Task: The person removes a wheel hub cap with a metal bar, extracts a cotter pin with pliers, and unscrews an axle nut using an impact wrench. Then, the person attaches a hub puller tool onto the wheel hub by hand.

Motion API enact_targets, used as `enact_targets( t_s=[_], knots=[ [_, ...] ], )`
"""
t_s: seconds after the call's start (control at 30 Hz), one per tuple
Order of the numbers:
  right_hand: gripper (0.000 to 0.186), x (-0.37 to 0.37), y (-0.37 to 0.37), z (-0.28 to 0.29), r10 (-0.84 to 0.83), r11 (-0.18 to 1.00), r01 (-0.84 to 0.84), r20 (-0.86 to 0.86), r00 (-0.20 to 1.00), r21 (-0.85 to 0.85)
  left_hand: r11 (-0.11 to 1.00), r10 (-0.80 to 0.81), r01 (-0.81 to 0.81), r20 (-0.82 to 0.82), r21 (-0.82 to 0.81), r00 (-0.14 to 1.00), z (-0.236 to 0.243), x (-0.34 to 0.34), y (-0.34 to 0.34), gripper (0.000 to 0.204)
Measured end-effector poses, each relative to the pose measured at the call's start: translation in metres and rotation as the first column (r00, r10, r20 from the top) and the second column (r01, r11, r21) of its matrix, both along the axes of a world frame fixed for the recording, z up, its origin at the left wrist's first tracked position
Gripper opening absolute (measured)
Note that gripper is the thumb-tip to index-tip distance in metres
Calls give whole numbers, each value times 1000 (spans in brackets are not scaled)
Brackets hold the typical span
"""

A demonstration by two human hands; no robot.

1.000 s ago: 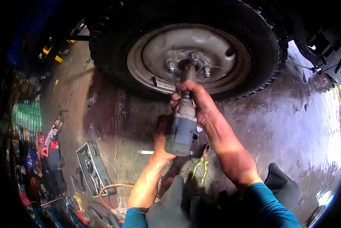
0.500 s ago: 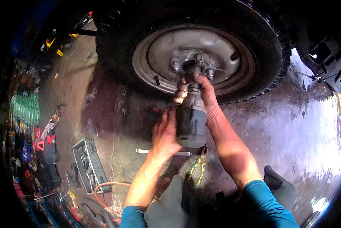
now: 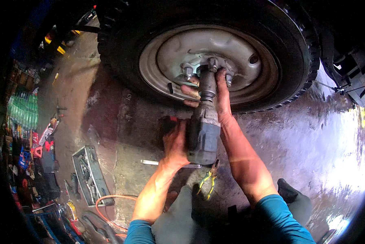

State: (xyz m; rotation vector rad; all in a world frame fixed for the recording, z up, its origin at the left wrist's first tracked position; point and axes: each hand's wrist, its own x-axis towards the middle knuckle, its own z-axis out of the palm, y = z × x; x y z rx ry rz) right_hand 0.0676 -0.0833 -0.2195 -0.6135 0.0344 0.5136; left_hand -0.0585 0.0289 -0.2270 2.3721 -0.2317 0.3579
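Observation:
A dark impact wrench [image 3: 204,136] points up at the steel wheel [image 3: 239,49], with a long socket [image 3: 208,84] on its nose. My left hand [image 3: 176,142] is closed around the wrench's left side and underside, where the body hides the fingertips. Around the socket lies my right hand [image 3: 223,97], thumb along its right side and fingers showing on its left. The socket's end meets the hub area, among several lug nuts [image 3: 213,64]; whether it sits on a nut is hidden. A black tire [image 3: 288,53] surrounds the wheel.
On the floor to the left is an open grey toolbox [image 3: 93,175] with sockets. A metal bar [image 3: 150,162] and yellow-green handled pliers [image 3: 207,185] lie below the wrench. An orange hose [image 3: 117,197] curls near my left knee. Green bottles [image 3: 23,110] and clutter line the far left.
The fingers of my right hand have loosened and spread along the socket, which shows more now. The wrench stays in both hands. The view has shifted slightly.

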Motion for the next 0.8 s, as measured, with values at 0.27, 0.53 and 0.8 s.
enact_targets(
  t_s=[0.27,0.53,0.8],
  knots=[
    [38,-38,-97,-27,-509,-25,891,772,380,-454,995,39,-38,-7,94,999,-6,-4,10,87],
    [56,30,-204,-32,-501,183,931,785,364,-315,1000,19,-20,36,22,999,-22,-5,6,90],
    [52,31,-197,-27,-570,247,934,741,356,-259,874,97,-135,-105,-466,990,-54,-4,-10,60]
  ],
)
